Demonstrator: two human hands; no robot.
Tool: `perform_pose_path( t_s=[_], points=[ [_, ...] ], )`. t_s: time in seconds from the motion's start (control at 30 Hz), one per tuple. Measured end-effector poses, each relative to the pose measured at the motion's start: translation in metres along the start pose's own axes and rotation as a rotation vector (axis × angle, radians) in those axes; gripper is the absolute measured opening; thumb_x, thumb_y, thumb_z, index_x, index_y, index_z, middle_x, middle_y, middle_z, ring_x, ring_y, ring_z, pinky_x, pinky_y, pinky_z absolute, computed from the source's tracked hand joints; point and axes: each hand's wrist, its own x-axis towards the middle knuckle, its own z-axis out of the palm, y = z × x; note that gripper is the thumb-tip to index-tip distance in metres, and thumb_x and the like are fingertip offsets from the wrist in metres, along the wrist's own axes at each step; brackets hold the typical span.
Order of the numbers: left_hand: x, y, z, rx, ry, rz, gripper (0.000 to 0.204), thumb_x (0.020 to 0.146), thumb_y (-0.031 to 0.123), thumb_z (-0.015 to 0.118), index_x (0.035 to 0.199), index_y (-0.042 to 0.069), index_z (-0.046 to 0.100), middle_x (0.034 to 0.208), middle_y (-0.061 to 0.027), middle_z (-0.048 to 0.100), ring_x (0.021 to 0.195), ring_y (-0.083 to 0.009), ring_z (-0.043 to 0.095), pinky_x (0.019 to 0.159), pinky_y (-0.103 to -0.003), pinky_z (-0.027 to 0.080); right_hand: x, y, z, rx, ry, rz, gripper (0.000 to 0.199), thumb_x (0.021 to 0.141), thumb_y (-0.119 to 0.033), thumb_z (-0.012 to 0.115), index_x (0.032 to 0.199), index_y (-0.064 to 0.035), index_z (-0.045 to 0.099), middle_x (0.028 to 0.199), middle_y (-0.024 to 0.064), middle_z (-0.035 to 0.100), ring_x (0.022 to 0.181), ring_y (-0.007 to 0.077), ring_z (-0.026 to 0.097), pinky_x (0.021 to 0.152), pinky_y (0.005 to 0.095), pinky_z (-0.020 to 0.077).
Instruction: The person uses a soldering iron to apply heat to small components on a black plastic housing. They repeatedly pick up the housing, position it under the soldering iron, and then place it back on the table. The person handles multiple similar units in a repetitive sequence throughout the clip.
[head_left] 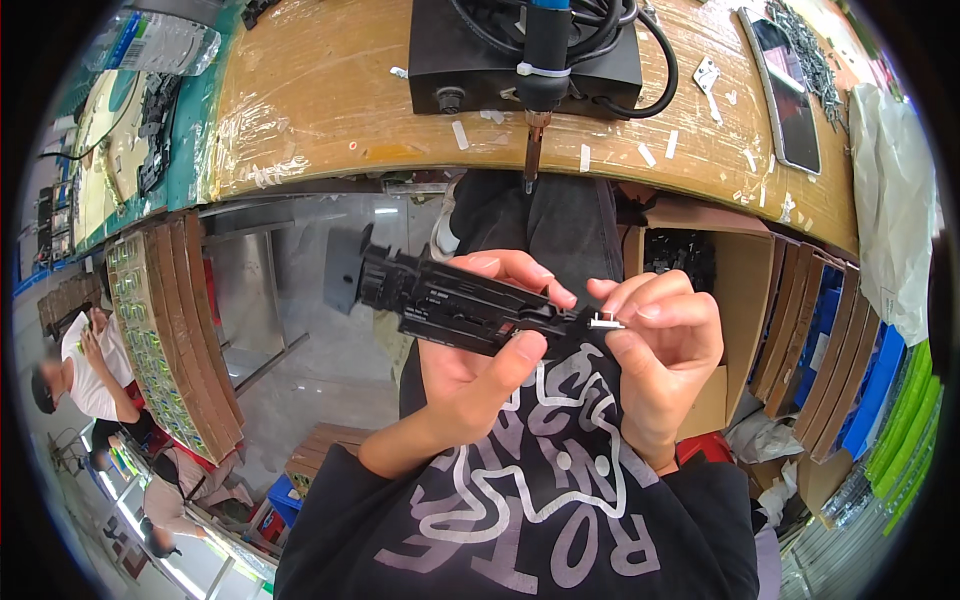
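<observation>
Low in the frame we saw our own dark sleeves rise from the bottom edge toward the centre. Our left hand (470, 350) was wrapped around a long black plastic part (450, 305), thumb beneath and fingers over the top, so that the piece lay nearly level across the middle of the frame with its right end free. Our right hand (665, 350) was pinched narrow on a small white clip (606, 322), thumb and forefinger pressing it against that free end; the grip looked chosen to steady the tiny piece right at the joint.

Just beyond, at centre right, an open cardboard box (735, 290) of dark pieces sat under the bench edge, close to the right hand.

Farther up, across the top of the frame, ran the wooden workbench (320, 110), strewn with more white clips. A black control box (470, 50) stood there, with a soldering iron (540, 90) hanging tip-down over the edge, apart from both hands. A clear plastic bottle (160, 40) lay at the upper left.
</observation>
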Motion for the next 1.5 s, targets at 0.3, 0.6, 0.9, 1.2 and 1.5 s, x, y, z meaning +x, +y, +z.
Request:
perform_pose_path(
  t_s=[0.3,0.6,0.9,1.2,1.5],
  points=[
    [0.000,-0.004,-0.001,0.044,-0.052,0.072,0.046,0.073,-0.012,0.050,0.110,0.008,0.030,0.104,-0.0211,0.043,0.094,-0.0261,0.052,0.082,-0.037,0.044,0.001,0.004,0.000,0.049,-0.005,0.034,0.026,0.066,0.014,0.057,0.085,-0.0013,0.047,0.077,0.0097,0.051,0.078,0.0196,0.054,0.085,0.0454,0.0408],
    [-0.003,-0.004,-0.005,0.043,-0.063,0.092,0.043,0.073,-0.011,0.052,0.106,0.007,0.031,0.102,-0.0215,0.044,0.094,-0.0272,0.053,0.083,-0.036,0.045,0.000,0.008,0.004,0.097,0.028,0.042,0.026,0.067,0.014,0.056,0.085,-0.0015,0.045,0.078,0.0094,0.049,0.079,0.0191,0.054,0.086,0.0468,0.0407],
    [-0.006,-0.004,-0.007,0.079,-0.058,0.097,0.044,0.072,-0.011,0.053,0.106,0.005,0.030,0.099,-0.0202,0.046,0.095,-0.0261,0.052,0.083,-0.035,0.044,0.000,0.012,0.008,0.132,0.047,0.054,0.025,0.068,0.014,0.055,0.084,-0.0015,0.045,0.078,0.0093,0.049,0.080,0.0194,0.053,0.086,0.0460,0.0406],
    [-0.003,0.002,-0.014,0.197,-0.175,0.113,0.048,0.070,-0.011,0.055,0.108,0.005,0.029,0.095,-0.0185,0.048,0.093,-0.0255,0.052,0.087,-0.042,0.041,0.001,0.009,0.007,0.041,0.004,0.044,0.024,0.069,0.012,0.055,0.089,0.0006,0.048,0.081,0.0105,0.050,0.081,0.0205,0.054,0.087,0.0450,0.0400],
    [-0.003,-0.005,-0.013,0.217,-0.105,0.130,0.033,0.071,-0.005,0.058,0.098,0.003,0.041,0.100,-0.0159,0.048,0.097,-0.0252,0.049,0.091,-0.038,0.035,0.004,0.010,-0.002,-0.133,-0.092,-0.070,0.012,0.073,0.003,0.058,0.084,0.0033,0.055,0.083,0.0146,0.057,0.082,0.0239,0.055,0.084,0.0434,0.0428]
  ],
)
